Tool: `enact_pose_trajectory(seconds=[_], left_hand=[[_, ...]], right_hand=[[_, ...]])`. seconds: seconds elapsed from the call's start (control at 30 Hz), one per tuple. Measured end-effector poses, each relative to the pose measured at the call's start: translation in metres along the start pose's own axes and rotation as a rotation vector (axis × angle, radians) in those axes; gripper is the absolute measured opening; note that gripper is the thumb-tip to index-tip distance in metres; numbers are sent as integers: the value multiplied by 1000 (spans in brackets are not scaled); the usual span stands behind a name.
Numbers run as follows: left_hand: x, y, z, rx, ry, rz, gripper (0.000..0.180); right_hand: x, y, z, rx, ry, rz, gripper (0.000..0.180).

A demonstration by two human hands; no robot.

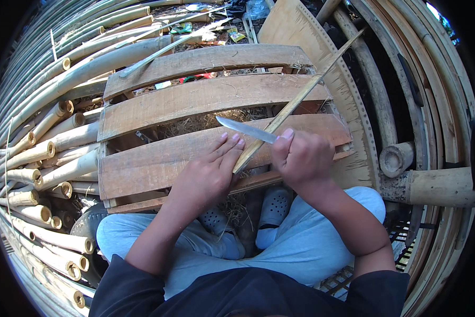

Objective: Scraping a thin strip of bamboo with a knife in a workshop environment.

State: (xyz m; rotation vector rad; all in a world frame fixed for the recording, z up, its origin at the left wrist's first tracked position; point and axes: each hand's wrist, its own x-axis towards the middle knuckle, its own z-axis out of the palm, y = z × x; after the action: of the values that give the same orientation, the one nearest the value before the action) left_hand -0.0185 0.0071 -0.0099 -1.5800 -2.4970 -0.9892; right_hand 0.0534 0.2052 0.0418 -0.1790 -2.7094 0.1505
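Note:
A long thin bamboo strip (306, 90) runs diagonally from the upper right down to my hands, lying across a wooden slat pallet (158, 103). My left hand (208, 171) grips the strip's near end, fingers pressed flat on a slat. My right hand (301, 156) is closed around the handle of a knife (245, 129). The steel blade points left and its edge rests against the strip just above my left fingers.
Stacked bamboo poles (47, 153) with cut ends fill the left side. Curved poles and a perforated wooden board (348, 100) lie to the right, with short thick bamboo sections (433, 185). My knees and grey clogs (274, 206) sit below the pallet. Dry shavings lie under the slats.

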Motion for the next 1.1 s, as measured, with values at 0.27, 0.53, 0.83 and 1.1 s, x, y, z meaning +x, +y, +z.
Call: enact_pose_trajectory(seconds=[0.27,0.53,0.83,1.1], left_hand=[[-2,-1,1,65,-2,18,45],[0,0,-6,-53,26,-49,42],[1,0,-6,-57,10,-26,41],[1,2,-8,-40,12,-19,40]], right_hand=[[2,12,4,-48,88,-75,39],[2,13,13,14,131,-131,39],[18,24,7,-17,123,-132,44],[19,32,10,4,80,-121,43]])
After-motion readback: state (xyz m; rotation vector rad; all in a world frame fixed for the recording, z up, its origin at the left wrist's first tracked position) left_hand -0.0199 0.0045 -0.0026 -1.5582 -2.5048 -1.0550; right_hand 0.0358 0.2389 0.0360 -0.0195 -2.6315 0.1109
